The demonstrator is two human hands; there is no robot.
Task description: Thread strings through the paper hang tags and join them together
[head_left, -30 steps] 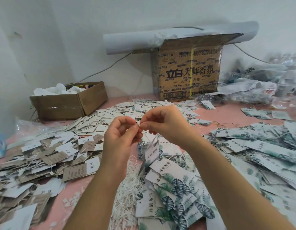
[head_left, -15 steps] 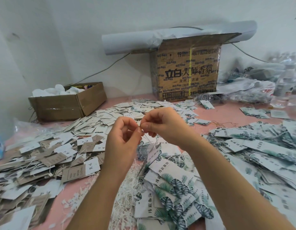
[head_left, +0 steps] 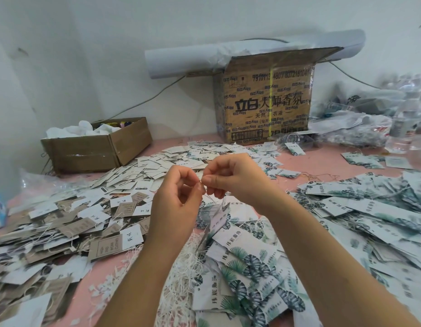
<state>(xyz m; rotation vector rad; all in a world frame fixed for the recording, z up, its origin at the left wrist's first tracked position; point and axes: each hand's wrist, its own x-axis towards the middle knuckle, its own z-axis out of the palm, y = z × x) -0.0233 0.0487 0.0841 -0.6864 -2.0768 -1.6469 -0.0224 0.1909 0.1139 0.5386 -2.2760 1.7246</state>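
A white string [head_left: 210,198] is pinched by the curled fingers of both hands, left hand [head_left: 178,201] and right hand [head_left: 238,182], held close above the pink tabletop [head_left: 323,165]. One white hang tag [head_left: 219,218] is hung from it at their 6 o'clock. Loose tags [head_left: 252,263], too many to count, are heaped at 3, 6 and 9 o'clock. Two boxes are stood behind: a printed carton [head_left: 266,102] at 1 o'clock, an open box [head_left: 96,151] at 10.

White wall [head_left: 86,55] behind a pink table [head_left: 323,161].
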